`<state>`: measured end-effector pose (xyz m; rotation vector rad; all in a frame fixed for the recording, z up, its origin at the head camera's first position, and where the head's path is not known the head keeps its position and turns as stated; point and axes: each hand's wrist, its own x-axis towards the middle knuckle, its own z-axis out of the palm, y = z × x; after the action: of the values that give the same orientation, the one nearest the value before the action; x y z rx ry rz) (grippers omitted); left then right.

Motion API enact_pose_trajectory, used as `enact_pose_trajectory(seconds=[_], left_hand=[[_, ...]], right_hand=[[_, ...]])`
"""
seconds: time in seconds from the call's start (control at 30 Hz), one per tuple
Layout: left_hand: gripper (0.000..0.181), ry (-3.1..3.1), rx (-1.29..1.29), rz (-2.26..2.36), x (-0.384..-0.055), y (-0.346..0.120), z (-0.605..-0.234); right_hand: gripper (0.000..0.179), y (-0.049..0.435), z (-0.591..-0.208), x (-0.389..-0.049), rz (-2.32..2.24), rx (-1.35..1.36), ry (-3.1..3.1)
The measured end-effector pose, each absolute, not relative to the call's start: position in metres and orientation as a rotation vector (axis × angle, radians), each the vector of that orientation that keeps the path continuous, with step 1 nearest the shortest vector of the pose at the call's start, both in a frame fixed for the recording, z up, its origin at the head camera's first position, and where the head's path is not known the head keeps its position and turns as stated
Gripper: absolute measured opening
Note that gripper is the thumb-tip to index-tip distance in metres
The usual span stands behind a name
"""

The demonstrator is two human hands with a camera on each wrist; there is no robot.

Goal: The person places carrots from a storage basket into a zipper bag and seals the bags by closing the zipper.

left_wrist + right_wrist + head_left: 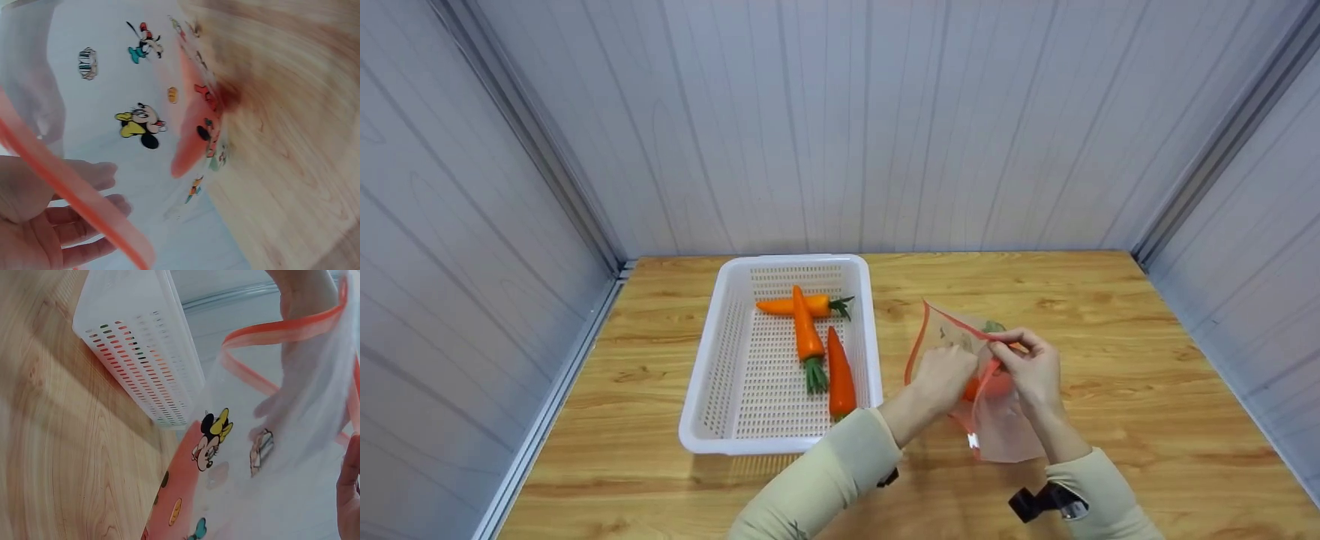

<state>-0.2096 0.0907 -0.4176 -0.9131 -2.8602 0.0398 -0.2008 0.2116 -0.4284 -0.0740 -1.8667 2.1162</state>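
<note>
A translucent zip bag [1009, 435] with red-orange edging and printed cartoon figures stands with its mouth spread. My right hand [1035, 371] pinches the edging at the mouth. My left hand [945, 375] reaches into the mouth; in the left wrist view its fingers [84, 230] are extended and hold nothing. Inside the bag an orange-red carrot [194, 135] shows through the film, partly blurred by it. To the left, a white perforated basket [720, 352] holds an orange carrot [806, 330], another lying crosswise [780, 307], and a redder carrot [841, 375] by the right wall.
Everything stands on a wood-grain tabletop [1147, 390]. Pale panelled walls [840, 135] enclose the back and both sides. The basket's right wall is close to the left forearm's sleeve [840, 457].
</note>
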Motion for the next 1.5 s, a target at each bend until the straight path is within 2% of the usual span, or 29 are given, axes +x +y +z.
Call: enact_pose_trajectory(seconds=[0.3,0.6,0.83,0.93,1.2,1.5], left_hand=[[0.005,-2.703,-0.912,0.008,-0.205,0.073,-0.395],[0.007,-2.737,-0.866,-0.171,-0.216,0.048,-0.374],[0.015,-2.791,-0.746,-0.352,-0.238,0.023,-0.368],[0.016,-2.781,-0.692,-0.413,-0.249,0.011,-0.369],[0.04,-2.729,-0.479,-0.619,-0.28,-0.019,-0.391],[0.05,-2.722,-0.202,-0.955,-0.308,-0.049,-0.419]], right_hand=[[0.008,0.23,-0.457,-0.216,2.164,0.179,-1.777],[0.008,0.216,-0.429,-0.2,2.083,-0.076,-1.888],[0.008,0.215,-0.427,-0.198,2.114,-0.13,-1.872],[0.007,0.215,-0.428,-0.198,2.103,-0.131,-1.883],[0.009,0.215,-0.43,-0.198,2.076,-0.136,-1.917],[0.008,0.215,-0.431,-0.199,2.077,-0.131,-1.911]])
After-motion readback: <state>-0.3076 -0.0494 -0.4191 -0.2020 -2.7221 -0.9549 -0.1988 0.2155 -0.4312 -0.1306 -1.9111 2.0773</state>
